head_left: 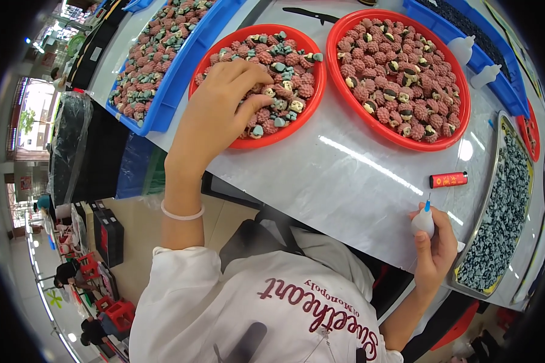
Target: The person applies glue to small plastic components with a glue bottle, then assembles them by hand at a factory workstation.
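Currently the left hand [221,100] curls its fingers over pink and teal pieces [287,77] in a round red tray [321,81], hold unclear. Left of that tray, a blue bin [184,74] contains similar ones; lower right of the tray, the right hand [437,249] has its fingers around a white bottle [422,224].

A white bulb-shaped squeeze bottle [422,223] is pointing blue-tip-forward while knobbly pink pieces [292,59] are heaping a round red tray [275,139].
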The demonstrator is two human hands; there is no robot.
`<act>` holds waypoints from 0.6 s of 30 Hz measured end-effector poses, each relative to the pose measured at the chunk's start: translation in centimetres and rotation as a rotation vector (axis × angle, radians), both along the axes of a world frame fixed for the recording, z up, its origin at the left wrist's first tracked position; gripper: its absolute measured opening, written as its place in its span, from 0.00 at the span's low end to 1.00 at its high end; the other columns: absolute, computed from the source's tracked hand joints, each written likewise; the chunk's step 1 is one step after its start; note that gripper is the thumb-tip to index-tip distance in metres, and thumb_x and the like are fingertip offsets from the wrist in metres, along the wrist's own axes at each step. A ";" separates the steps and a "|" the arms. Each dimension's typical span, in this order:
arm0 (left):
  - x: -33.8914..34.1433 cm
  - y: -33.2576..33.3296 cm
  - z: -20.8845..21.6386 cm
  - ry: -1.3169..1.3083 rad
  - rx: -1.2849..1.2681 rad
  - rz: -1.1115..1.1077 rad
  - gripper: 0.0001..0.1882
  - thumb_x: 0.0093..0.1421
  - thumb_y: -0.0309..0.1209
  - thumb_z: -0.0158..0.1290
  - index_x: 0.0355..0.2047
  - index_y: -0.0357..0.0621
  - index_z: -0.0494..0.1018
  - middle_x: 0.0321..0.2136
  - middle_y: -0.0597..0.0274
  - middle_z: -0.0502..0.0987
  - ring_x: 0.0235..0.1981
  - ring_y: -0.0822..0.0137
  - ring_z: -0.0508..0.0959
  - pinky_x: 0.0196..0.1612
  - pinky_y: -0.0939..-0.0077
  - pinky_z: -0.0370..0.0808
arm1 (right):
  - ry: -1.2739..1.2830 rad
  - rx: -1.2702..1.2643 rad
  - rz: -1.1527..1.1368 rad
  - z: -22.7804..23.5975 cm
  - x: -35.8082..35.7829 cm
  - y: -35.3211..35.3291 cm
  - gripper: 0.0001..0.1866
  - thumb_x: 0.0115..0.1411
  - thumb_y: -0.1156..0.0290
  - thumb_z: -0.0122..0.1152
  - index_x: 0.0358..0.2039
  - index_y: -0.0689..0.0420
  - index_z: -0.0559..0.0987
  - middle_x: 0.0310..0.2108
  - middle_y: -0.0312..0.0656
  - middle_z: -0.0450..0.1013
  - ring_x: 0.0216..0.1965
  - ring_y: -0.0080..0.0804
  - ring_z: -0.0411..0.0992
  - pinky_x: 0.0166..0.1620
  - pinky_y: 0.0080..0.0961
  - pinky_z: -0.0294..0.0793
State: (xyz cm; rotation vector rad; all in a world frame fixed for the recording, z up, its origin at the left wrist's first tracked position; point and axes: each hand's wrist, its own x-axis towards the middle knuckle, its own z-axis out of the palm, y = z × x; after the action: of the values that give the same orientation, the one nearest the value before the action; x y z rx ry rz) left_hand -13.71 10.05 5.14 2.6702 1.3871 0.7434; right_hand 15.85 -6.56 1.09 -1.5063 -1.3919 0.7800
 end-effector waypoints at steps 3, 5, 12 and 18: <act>0.8 -0.7 0.7 0.046 -0.088 0.105 0.10 0.49 0.28 0.51 0.34 0.41 0.72 0.37 0.60 0.72 0.44 0.57 0.68 0.47 0.68 0.63 | 0.130 -0.027 -0.051 -0.1 -0.1 -0.3 0.16 0.52 0.71 0.56 0.38 0.67 0.70 0.30 0.43 0.69 0.32 0.26 0.65 0.37 0.18 0.63; 0.8 -1.0 0.8 0.041 -0.039 0.141 0.11 0.50 0.28 0.51 0.35 0.42 0.72 0.37 0.60 0.72 0.44 0.58 0.68 0.46 0.68 0.64 | 0.123 -0.015 -0.043 -0.2 -0.1 -0.2 0.16 0.51 0.73 0.57 0.38 0.67 0.70 0.31 0.43 0.68 0.32 0.26 0.66 0.38 0.18 0.63; 2.5 -0.9 -0.3 0.124 0.098 0.043 0.15 0.51 0.33 0.51 0.40 0.45 0.71 0.39 0.59 0.71 0.42 0.59 0.69 0.45 0.70 0.66 | 0.118 0.029 -0.018 -0.1 0.0 0.0 0.15 0.49 0.78 0.57 0.38 0.67 0.70 0.31 0.43 0.68 0.33 0.27 0.66 0.38 0.18 0.64; 2.8 -1.3 0.5 0.184 0.032 0.241 0.13 0.53 0.33 0.48 0.38 0.43 0.71 0.38 0.59 0.71 0.41 0.58 0.70 0.43 0.68 0.66 | 0.116 0.025 -0.033 0.1 0.1 -0.1 0.15 0.47 0.79 0.57 0.37 0.67 0.71 0.30 0.42 0.69 0.32 0.26 0.67 0.36 0.17 0.63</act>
State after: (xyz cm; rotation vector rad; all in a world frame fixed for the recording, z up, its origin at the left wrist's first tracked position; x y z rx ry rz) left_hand -10.86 8.78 5.60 2.6841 1.7796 0.5484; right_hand 15.92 -6.68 1.24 -1.4378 -1.2833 0.8136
